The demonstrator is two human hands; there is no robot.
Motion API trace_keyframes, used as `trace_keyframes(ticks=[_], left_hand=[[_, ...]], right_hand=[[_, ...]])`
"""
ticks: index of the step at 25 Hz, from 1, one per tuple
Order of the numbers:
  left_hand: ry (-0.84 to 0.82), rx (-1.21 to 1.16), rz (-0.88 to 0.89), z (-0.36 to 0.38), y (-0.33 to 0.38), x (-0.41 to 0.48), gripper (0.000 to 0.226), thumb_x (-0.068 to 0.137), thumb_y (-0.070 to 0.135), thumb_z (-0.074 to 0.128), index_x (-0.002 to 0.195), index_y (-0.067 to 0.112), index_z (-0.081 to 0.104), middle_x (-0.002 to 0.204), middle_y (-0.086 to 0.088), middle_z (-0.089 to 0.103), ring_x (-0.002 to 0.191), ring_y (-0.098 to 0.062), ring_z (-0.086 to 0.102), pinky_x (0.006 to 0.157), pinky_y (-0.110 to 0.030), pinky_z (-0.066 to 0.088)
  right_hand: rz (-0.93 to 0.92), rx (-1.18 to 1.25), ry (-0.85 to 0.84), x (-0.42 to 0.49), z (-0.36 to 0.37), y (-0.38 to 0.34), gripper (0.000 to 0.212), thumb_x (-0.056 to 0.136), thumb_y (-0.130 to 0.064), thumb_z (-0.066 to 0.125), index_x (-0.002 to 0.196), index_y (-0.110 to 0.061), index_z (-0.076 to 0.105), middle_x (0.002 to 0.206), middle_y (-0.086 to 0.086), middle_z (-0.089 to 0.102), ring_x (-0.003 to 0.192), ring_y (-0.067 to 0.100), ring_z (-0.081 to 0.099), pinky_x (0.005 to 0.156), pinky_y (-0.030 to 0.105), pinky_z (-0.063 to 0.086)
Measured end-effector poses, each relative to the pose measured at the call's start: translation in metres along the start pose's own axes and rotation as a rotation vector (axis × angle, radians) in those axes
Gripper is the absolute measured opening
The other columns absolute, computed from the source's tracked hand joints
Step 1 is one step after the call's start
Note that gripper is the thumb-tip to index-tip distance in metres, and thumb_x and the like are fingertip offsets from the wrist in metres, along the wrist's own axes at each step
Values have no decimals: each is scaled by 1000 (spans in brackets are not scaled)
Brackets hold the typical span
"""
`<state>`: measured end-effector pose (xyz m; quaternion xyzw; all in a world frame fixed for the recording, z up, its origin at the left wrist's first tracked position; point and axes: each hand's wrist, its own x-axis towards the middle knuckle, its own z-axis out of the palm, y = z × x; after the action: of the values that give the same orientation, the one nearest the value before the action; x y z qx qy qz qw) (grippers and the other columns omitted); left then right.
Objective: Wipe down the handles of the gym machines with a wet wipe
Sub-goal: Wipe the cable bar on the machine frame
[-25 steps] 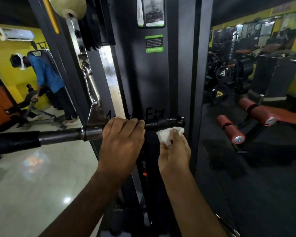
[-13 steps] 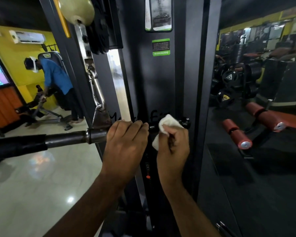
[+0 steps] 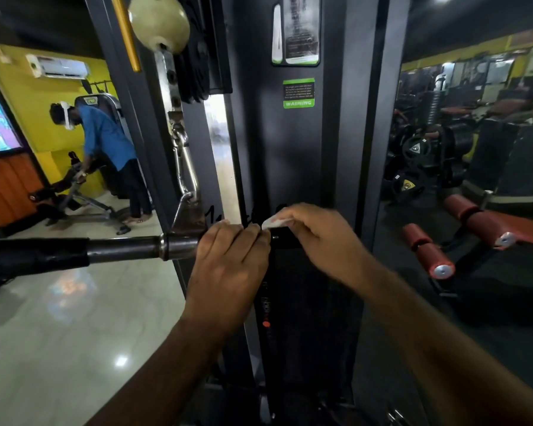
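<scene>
item: my right hand (image 3: pixel 317 238), curled fingers pinching the wet wipe (image 3: pixel 275 223) against the bar handle (image 3: pixel 285 238).
detail: my left hand (image 3: pixel 231 259) wraps the bar handle just beside it, steadying. best done by folding the wet wipe round the handle and twisting outward to its end. far black grip (image 3: pixel 28 256) seems left to do. containers: none in view.

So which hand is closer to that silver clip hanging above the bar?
The left hand. It grips the bar just below and right of the clip; the right hand, holding the wipe, is farther right.
</scene>
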<state>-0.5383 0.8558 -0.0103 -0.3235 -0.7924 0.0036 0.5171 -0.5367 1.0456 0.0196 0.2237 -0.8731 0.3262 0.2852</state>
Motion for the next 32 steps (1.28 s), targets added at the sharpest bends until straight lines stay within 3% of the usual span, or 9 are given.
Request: trace_keyframes(ticks=[2,6,10,15,18,21,25,28,32], left_hand=[[14,-9,-19,-2,1,1,21,94,11,62,113,6,69,111,-12,68,102,-30,61,104,-44,36],[-11,-7,-54,-4,6,4,21,92,14,64,112,9,68,112,-10,67,101,-29,59,101,-44,37],[-8,8,-92,-2,8,6,23,93,17,57,112,10,68,112,-10,66,101,-30,57,98,-43,38],[-5,-16,-76,-2,9,9,28,94,20,52,114,10,69,114,-9,67,102,-29,59,98,-44,38],[-18,-14,-69,-1,7,10,30,94,20,51,116,9,68,115,-10,67,103,-31,59,98,-44,38],[26,-54,-96,-1,10,13,25,93,20,59,112,9,70,111,-9,68,98,-30,56,93,-43,39],[41,-35,-78,2,9,12,28,97,23,52,113,9,70,112,-10,68,100,-31,59,94,-45,41],[49,-16,-55,4,10,12,29,98,23,50,111,8,71,110,-11,69,99,-30,60,94,-44,40],[27,11,-21,3,12,10,33,98,24,46,111,7,71,110,-12,69,98,-31,61,94,-44,39]], right_hand=[[39,18,-287,24,-18,-4,25,100,-12,50,115,-19,69,111,-7,70,101,0,62,91,19,49],[146,-121,-539,48,-44,6,21,100,-17,54,106,-18,73,102,-6,73,92,4,65,83,19,50],[148,-52,-405,35,-43,10,22,101,-16,51,105,-19,72,100,-10,70,91,-2,64,81,12,47],[290,-219,-418,25,-63,29,23,99,-20,51,91,-27,71,91,-9,71,89,5,65,79,26,46],[209,-190,-330,16,-61,22,25,101,-16,47,102,-27,70,87,-15,67,82,-3,60,75,19,46],[263,-294,-204,6,-65,32,27,99,-15,46,99,-29,69,85,-12,64,82,6,59,78,31,48],[275,-340,516,-34,-25,19,26,90,1,52,95,-17,70,98,-10,64,91,10,52,84,10,34],[561,278,869,-57,29,-5,23,86,8,58,84,-13,67,94,3,63,83,6,55,82,7,38],[906,1443,959,-38,45,-10,15,91,4,59,95,-10,64,87,5,68,81,10,67,75,20,53]])
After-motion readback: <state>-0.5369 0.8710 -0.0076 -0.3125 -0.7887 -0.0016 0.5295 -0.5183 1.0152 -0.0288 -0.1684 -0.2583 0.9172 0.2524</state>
